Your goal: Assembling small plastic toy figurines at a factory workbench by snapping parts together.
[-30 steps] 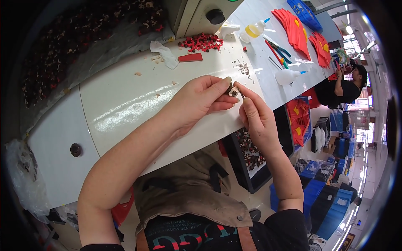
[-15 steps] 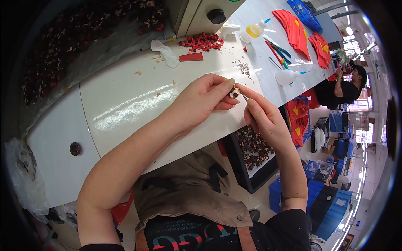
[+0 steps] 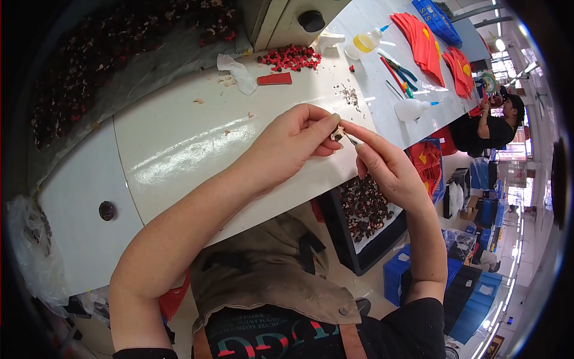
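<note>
1. Left hand has thumb and fingers pinched closed around a small dark-and-pale piece, held above the worktop near its right edge. My guess is the grip sits on one side so the pale side stays exposed.

2. Right hand has its fingers closed on a thin metal tool, tip at the piece. Too small to tell blade from tweezers. Holding it that far forward probably gives finer control, and having the hands nearly touching likely steadies both.

3. Black tray sits just off the worktop's near edge on the right, with loads of dark bits in it. Handy reach from the right hand, I'd say.

4. Red-and-black bits are heaped toward the far edge, with a red strip and crumpled white tissue just beside. Seems meant to leave elbow room in the middle.

5. One dark round piece lies alone toward the worktop's left end, well apart from the hands. No clue why, tbh.
</note>
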`<state>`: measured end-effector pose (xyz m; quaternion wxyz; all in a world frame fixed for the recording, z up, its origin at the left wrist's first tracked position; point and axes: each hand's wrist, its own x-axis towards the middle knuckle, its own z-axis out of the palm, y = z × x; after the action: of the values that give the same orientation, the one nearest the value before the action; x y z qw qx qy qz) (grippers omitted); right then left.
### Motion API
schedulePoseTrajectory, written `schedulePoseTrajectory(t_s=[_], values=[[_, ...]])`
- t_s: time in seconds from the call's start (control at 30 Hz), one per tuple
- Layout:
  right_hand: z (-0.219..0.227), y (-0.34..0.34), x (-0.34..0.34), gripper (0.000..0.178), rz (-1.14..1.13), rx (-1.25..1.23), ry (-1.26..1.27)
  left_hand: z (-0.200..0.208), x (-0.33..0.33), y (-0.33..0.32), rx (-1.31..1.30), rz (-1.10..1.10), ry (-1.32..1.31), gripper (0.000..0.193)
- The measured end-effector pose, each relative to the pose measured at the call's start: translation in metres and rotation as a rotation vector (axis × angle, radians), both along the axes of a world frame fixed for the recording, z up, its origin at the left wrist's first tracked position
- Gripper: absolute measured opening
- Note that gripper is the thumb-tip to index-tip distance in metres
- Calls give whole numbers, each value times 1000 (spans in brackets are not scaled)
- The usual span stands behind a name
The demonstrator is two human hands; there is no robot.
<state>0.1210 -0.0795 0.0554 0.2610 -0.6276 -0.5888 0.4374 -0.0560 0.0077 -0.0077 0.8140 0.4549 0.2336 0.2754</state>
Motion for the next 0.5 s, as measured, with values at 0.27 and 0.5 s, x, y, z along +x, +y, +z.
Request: schedulePoseTrajectory(t_s=[0.27,0.5], values=[[0,0,-5,36,-15,-1,-63,-2,-3,-2,19,12,8,38],[-13,0,-13,35,10,225,-251,0,-10,2,-78,-11,-2,38]])
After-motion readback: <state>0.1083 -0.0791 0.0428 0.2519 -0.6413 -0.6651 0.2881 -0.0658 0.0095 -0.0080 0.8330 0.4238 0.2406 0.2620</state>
